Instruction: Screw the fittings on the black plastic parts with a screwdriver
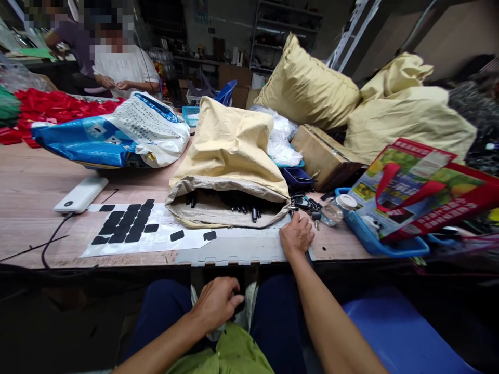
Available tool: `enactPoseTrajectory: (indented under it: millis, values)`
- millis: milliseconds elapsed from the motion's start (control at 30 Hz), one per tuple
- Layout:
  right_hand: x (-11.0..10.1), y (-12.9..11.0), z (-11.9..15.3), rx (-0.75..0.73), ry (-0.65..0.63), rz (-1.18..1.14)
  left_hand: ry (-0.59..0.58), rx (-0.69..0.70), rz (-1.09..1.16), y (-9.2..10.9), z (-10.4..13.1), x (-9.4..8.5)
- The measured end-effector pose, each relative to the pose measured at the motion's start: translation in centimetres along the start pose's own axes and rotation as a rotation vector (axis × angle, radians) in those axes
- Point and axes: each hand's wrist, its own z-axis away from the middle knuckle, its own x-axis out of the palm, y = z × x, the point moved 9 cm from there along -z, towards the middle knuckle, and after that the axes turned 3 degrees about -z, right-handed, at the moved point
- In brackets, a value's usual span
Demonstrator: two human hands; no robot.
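My left hand hovers over my lap, below the table edge, its fingers loosely bent. A gap shows between thumb and forefinger, and nothing is visible in it. On the table, my right hand is closed beside the mouth corner of a cream cloth sack; what its fingers grip is hidden. The sack lies with its mouth towards me, small black parts inside. Under its lip extends a grey plate with a notched front edge. To the left, several black rounded pads rest on a white sheet.
At left are a white power bank with a cable and a blue-and-white bag. Keys, a small jar and a blue basket with a printed bag stand right. Behind are a box, stuffed sacks and people.
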Motion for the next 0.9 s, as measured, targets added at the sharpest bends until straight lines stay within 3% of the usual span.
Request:
enactPoseTrajectory:
  millis: [100, 200, 267, 367, 467, 567, 700, 900]
  values:
    - [0.0, 0.0, 0.0, -0.005, -0.008, -0.009, 0.270, 0.058, 0.073, 4.3, -4.5, -6.5]
    - [0.0, 0.0, 0.0, -0.007, -0.012, -0.014, 0.494, -0.027, 0.025, 6.3, -10.2, -11.5]
    - [0.0, 0.0, 0.0, -0.003, -0.011, -0.012, 0.512, -0.141, -0.031, 6.3, -13.6, -12.7]
    - [0.0, 0.0, -0.1, -0.001, 0.000, -0.011, 0.411, -0.252, -0.090, 5.6, -16.3, -12.3]
    - [-0.1, 0.1, -0.1, -0.001, 0.000, -0.011, 0.393, -0.230, -0.121, 4.8, -15.3, -12.3]
    - [0.0, 0.0, 0.2, 0.002, -0.011, -0.022, 0.410, -0.078, -0.152, 3.8, -12.4, -12.8]
    - [-0.2, 0.0, 0.0, 0.027, -0.045, -0.059, 0.364, 0.126, -0.142, 1.6, -9.5, -11.7]
    - [-0.7, 3.5, -1.2, 0.182, -0.285, -0.261, 0.450, 0.255, -0.012, -0.5, -9.3, -10.9]
